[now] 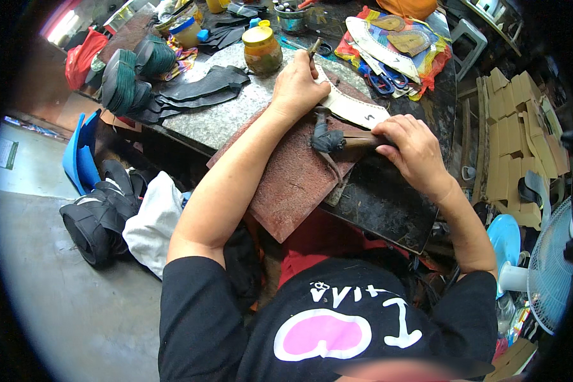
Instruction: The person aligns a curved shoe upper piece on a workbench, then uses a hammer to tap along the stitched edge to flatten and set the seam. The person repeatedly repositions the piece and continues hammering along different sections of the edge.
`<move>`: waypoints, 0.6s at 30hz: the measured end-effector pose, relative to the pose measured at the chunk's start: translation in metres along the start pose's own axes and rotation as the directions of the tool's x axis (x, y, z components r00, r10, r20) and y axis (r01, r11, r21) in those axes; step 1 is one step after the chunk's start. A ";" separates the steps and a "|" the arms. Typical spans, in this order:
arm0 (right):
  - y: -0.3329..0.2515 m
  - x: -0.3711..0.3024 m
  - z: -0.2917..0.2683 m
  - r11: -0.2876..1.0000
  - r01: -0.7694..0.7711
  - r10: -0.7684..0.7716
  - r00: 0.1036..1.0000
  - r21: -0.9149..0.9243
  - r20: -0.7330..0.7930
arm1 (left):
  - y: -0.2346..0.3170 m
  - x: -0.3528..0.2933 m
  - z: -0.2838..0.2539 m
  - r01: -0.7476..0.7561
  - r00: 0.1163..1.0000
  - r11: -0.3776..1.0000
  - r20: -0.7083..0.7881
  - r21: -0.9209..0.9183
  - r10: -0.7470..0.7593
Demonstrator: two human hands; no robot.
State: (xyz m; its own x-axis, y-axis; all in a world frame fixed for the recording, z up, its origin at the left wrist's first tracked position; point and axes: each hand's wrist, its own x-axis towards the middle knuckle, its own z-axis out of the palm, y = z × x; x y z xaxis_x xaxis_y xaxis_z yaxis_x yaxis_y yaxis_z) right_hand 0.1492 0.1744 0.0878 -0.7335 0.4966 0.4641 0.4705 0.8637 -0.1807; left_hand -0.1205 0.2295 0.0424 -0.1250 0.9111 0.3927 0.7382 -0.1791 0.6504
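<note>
My left hand (297, 89) is closed around a slim dark tool (314, 48), whose end sticks up above the fist; its lower end is hidden. Under that hand lies a curved white pattern piece (355, 109) with small marks along its edge. My right hand (415, 148) grips the wooden handle of a hammer (328, 138) with a dark, wrapped-looking head. The hammer head is over a reddish-brown rough board (293, 172), close to the white piece. The board lies tilted at the front edge of the table.
Black leather-like pieces (204, 92) and a yellow-lidded jar (261, 49) stand on the grey slab (191, 124). Blue-handled scissors (388, 81) and more patterns (379, 44) lie at the back right. A fan (551, 267) and stacked cardboard (516, 140) are to the right.
</note>
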 end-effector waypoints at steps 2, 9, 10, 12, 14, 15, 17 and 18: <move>-0.002 -0.001 -0.004 0.993 -0.094 0.094 0.996 0.077 0.005 | 0.001 0.000 0.000 0.008 1.000 1.000 -0.004 -0.020 -0.008; 0.001 0.006 -0.014 0.912 -0.361 0.371 0.928 0.193 -0.019 | -0.006 0.005 -0.001 0.022 0.999 0.998 0.046 -0.053 -0.020; 0.002 0.006 -0.010 0.920 -0.367 0.373 0.928 0.135 -0.018 | -0.008 0.007 -0.003 0.024 0.999 0.996 0.051 -0.085 -0.020; 0.004 0.004 -0.003 0.904 -0.428 0.428 0.902 -0.001 0.066 | -0.011 0.013 -0.010 0.105 0.988 0.952 0.139 -0.287 -0.067; 0.006 0.000 0.005 0.891 -0.454 0.454 0.890 0.003 0.042 | -0.009 0.017 -0.019 0.205 0.968 0.863 0.224 -0.462 -0.110; 0.006 -0.001 0.008 0.894 -0.449 0.449 0.894 0.009 0.015 | -0.006 0.017 -0.025 0.310 0.940 0.801 0.291 -0.513 -0.177; 0.007 -0.005 0.013 0.902 -0.431 0.431 0.902 0.023 -0.024 | 0.002 0.013 -0.037 0.264 0.951 0.824 0.279 -0.502 -0.135; 0.007 -0.007 0.016 0.903 -0.428 0.430 0.902 0.036 -0.045 | 0.006 0.013 -0.045 0.260 0.949 0.835 0.288 -0.484 -0.129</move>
State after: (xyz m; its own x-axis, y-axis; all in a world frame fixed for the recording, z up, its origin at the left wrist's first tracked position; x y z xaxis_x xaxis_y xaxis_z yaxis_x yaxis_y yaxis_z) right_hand 0.1493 0.1785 0.0693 -0.4371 0.8150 0.3803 0.7212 0.5703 -0.3932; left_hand -0.1478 0.2239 0.0806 -0.0232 0.9946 0.1016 0.2631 -0.0919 0.9604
